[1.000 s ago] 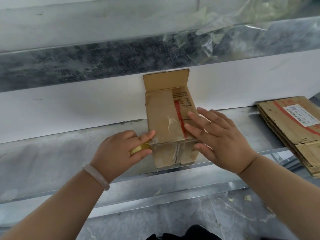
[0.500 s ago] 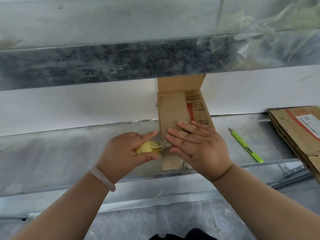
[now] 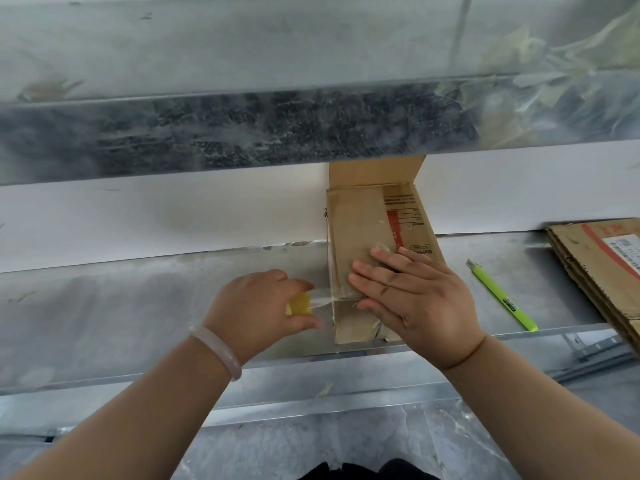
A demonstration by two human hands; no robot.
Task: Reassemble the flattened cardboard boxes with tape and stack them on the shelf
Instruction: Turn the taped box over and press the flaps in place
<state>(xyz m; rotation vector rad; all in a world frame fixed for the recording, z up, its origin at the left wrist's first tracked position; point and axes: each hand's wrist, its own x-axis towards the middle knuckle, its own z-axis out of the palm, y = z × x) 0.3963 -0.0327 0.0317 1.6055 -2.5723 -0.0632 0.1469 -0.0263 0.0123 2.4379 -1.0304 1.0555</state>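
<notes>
Taping step: left grip (image 3: 256, 306) is pinching the yellow clear-tape roll (image 3: 299, 304) taut beside the small brown cardboard box (image 3: 363, 233), right grip (image 3: 412, 299) is pressing on it, fingers spread flat, so cutting's probably coming next.

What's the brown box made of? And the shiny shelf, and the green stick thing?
The box looks like matte brown corrugated cardboard: creased flaps, frayed lower edge. The shelf seems to be sheet metal, grey with a dull shine. The green stick is probably a plastic-bodied knife; a small greyish, metal-looking tip shows at its far end.
</notes>
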